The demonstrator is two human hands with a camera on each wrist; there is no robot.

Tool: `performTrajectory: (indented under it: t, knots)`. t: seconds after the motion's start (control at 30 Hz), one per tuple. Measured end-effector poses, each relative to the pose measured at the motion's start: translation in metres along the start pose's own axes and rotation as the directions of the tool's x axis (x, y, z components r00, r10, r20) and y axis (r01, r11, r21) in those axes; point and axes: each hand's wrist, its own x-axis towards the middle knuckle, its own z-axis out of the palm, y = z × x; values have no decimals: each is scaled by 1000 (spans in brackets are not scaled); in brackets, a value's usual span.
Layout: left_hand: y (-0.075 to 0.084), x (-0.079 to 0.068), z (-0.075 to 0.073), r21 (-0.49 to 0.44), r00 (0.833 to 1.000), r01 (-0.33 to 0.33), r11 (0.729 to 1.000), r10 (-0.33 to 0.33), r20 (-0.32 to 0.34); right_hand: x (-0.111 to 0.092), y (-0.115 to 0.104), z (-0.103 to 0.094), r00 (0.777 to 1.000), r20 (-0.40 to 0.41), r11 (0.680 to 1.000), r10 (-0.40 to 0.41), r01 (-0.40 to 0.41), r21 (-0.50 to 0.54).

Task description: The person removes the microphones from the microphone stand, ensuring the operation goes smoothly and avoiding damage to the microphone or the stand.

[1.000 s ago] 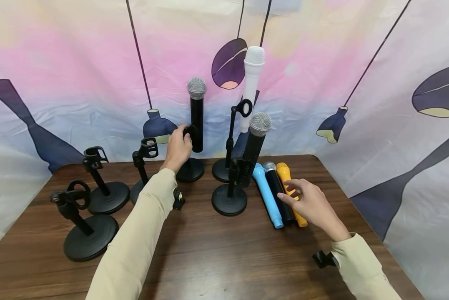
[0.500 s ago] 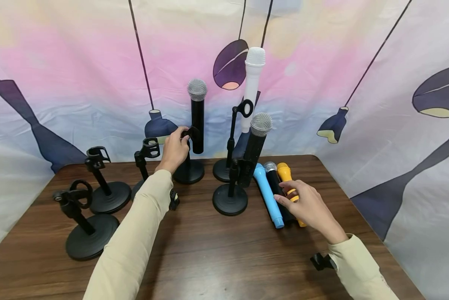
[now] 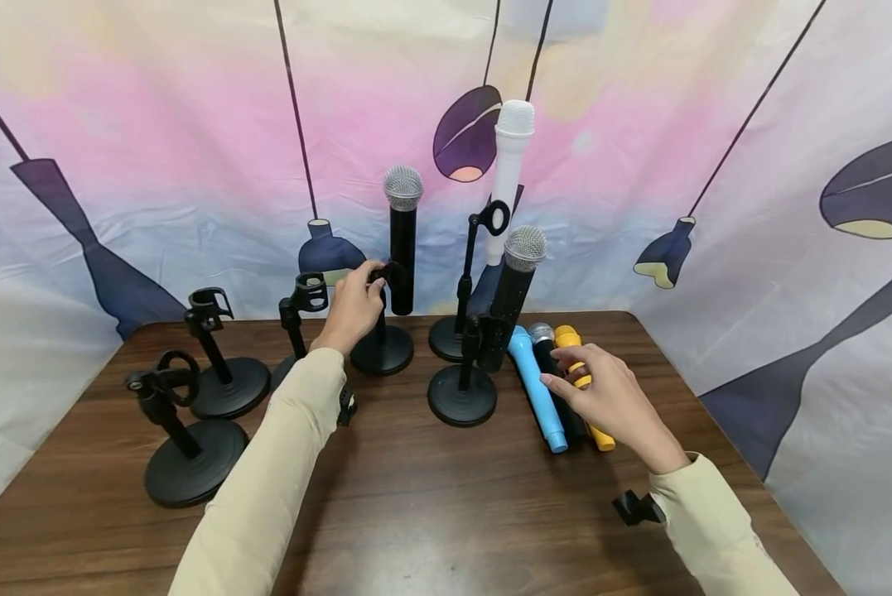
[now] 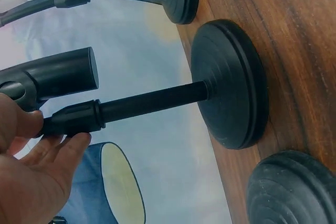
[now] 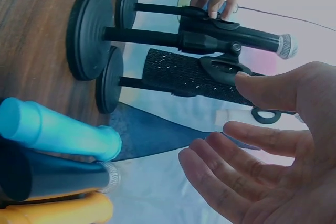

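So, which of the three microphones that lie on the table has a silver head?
The black one, between the blue one and the yellow one; their heads match their bodies in colour.

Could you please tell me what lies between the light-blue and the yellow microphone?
A black cylindrical microphone with a silver mesh head lies between them in the head view.

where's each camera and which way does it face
Head: on the head, facing forward and down; left hand, right hand and sleeves show.
Left wrist: on that wrist, facing the stand its hand grips; that hand shows.
Right wrist: on that wrist, facing several microphones; both hands show.
Head and right wrist share the blue microphone.
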Motion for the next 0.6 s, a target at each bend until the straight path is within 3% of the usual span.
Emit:
performTrajectory:
  t: [0.6]
  knots:
    - [3, -31, -13, -6, 998, -51, 999, 51, 46, 24, -36, -7, 995, -36, 995, -91, 93, 38]
